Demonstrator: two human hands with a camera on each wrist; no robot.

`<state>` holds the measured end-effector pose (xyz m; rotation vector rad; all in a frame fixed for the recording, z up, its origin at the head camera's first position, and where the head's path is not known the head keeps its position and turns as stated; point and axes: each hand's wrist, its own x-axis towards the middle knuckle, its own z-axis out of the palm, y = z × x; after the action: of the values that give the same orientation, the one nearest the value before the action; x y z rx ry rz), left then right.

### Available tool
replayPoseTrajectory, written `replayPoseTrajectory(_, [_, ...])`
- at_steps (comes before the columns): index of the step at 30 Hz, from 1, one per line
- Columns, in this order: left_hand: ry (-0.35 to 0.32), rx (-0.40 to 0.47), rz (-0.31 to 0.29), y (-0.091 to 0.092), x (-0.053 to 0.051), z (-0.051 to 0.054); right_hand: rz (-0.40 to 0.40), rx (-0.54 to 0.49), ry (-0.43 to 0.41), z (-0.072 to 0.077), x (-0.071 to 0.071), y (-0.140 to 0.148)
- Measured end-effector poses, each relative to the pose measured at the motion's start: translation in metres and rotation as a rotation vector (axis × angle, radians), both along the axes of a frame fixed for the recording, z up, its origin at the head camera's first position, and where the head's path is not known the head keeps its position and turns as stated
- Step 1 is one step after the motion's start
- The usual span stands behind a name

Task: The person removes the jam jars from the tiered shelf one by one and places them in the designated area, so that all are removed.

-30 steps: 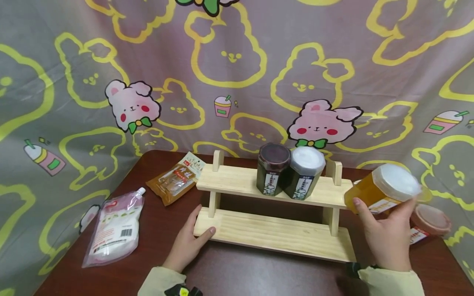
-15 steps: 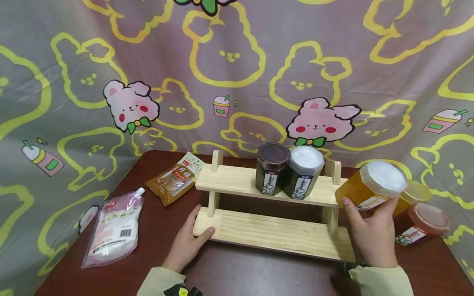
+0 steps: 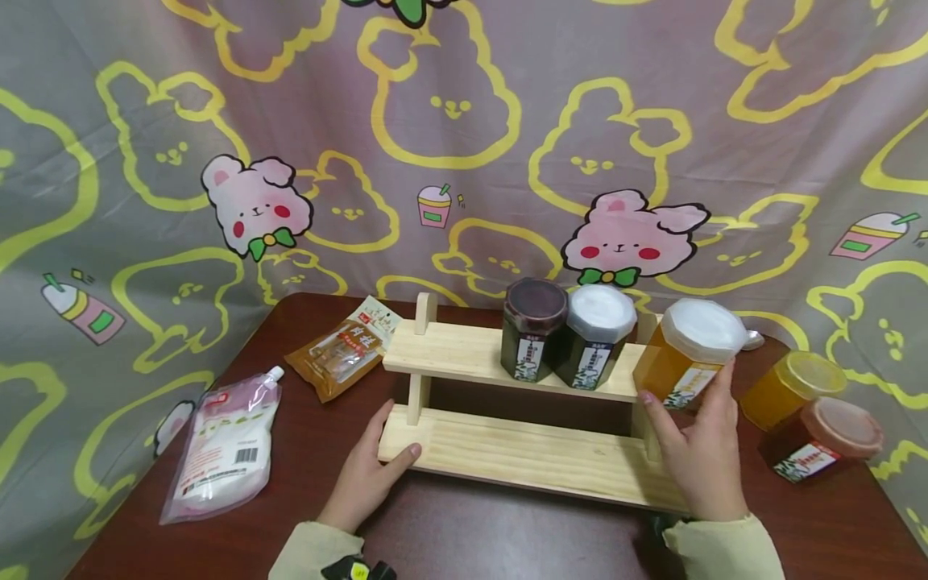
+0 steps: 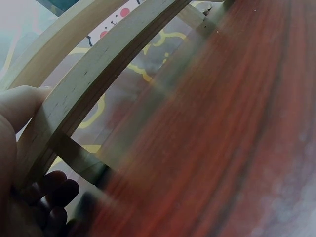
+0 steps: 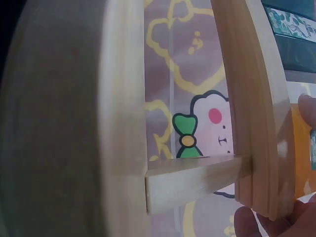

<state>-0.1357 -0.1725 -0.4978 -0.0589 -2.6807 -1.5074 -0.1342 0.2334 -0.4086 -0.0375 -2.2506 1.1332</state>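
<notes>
A two-tier wooden shelf (image 3: 536,459) stands on the table. My left hand (image 3: 371,475) grips the left end of its lower board, thumb on top; in the left wrist view, fingers (image 4: 59,190) curl below the board (image 4: 89,79). My right hand (image 3: 699,459) holds an amber octagonal jar (image 3: 677,366) with a white lid, slightly tilted, at the upper tier's right end. Whether the jar's base touches the board is hard to tell. Beside it on that tier sit a dark jar with a white lid (image 3: 596,334) and one with a dark lid (image 3: 535,330).
A yellow-lidded jar (image 3: 790,391) and a red-brown jar (image 3: 822,439) stand to the right on the dark table (image 3: 478,540). A brown spice packet (image 3: 344,350) and a spouted white pouch (image 3: 225,451) lie left of the shelf. A patterned cloth (image 3: 493,193) hangs behind.
My right hand has carried the amber jar leftward to the shelf's upper right end, bringing it more upright. The yellow-lidded jar behind it has come into view. My left hand has stayed put.
</notes>
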Motion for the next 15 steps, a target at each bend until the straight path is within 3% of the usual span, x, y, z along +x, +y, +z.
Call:
replayPoseTrajectory(7, [0.005, 0.001, -0.002, 0.0001, 0.0005, 0.0003, -0.007, 0.043, 0.001, -0.0017, 0.0011, -0.0029])
replayPoseTrajectory(15, [0.010, 0.008, -0.007, -0.0003, -0.0003, -0.0008, 0.027, 0.156, 0.106, -0.0098, -0.0021, -0.0032])
